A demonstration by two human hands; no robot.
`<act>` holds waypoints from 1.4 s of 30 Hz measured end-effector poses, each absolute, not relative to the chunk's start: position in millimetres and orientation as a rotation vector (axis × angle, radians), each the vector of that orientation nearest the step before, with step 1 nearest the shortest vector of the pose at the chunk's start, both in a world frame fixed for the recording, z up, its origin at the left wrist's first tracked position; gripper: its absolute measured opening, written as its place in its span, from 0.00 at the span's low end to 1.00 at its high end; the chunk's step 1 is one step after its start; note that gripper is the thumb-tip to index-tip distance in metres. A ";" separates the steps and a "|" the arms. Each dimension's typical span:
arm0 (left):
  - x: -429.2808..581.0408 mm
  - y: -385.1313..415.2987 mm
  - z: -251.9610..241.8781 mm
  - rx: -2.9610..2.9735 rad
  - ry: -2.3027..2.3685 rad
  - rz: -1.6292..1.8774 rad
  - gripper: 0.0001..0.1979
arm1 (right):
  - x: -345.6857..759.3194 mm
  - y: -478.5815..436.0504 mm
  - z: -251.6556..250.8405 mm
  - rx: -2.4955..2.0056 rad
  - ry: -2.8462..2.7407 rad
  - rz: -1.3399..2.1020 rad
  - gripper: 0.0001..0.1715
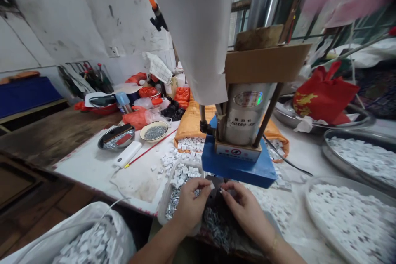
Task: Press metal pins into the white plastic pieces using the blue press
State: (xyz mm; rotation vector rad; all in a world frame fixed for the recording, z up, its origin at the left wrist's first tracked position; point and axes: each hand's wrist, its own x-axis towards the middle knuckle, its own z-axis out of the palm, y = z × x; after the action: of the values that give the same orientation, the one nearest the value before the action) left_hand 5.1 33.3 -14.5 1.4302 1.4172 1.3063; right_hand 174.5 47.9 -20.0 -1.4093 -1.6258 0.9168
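Note:
My left hand (192, 202) pinches a small white plastic piece (212, 186) between thumb and forefinger. Opposite it, my right hand (244, 206) is closed in a pinch near the dark metal base of the press. What sits at its fingertips is too small to make out. Above both hands is the blue head (238, 169) of the press, under its metal cylinder (243, 115). A clear plastic box (163, 210) with white pieces and metal pins is beside my left hand. More metal pins (216, 225) lie in a heap below and between my hands.
On the right stand a round tray (312, 198) and a metal basin (326, 148), both with white pieces. A lined bin (123, 231) of white pieces is at lower left. Behind the press lies an orange sack (188, 126). Bowls of metal parts (154, 133) sit further left.

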 end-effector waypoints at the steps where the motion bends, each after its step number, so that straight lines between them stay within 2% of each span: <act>1: 8.4 35.3 -11.9 1.449 1.405 1.300 0.06 | 169.8 47.0 -20.0 -1.402 -1.606 0.932 0.15; 12: 27.4 42.3 -14.2 1.668 1.356 1.233 0.06 | 166.8 45.8 -24.6 -1.290 -1.448 1.145 0.18; 17: 27.8 40.4 -17.1 2.056 1.301 1.290 0.08 | 169.5 43.1 -27.5 -1.268 -1.472 1.122 0.17; 21: 30.3 37.6 -19.3 2.306 1.252 1.280 0.10 | 202.5 31.7 -40.6 -1.398 -1.650 0.675 0.19; 27: 31.5 36.5 -23.5 2.290 1.296 1.287 0.09 | 265.9 -3.8 -73.4 -1.455 -2.258 -0.104 0.13; 30: 33.2 35.3 -28.1 2.262 1.314 1.314 0.08 | 274.2 -17.4 -89.1 -1.414 -2.352 -0.297 0.16; 34: 35.4 30.0 -30.9 2.133 1.322 1.336 0.07 | 267.9 -15.7 -90.7 -1.452 -2.277 -0.194 0.15; 42: 24.0 31.6 -12.7 1.709 1.384 1.309 0.06 | 202.8 26.1 -41.9 -1.325 -1.777 0.405 0.15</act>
State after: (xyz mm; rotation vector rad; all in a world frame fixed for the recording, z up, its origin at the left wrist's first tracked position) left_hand 24.0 31.6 -12.7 1.7089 1.3839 1.3095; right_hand 202.8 26.1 -41.9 -1.3249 -1.7772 0.4048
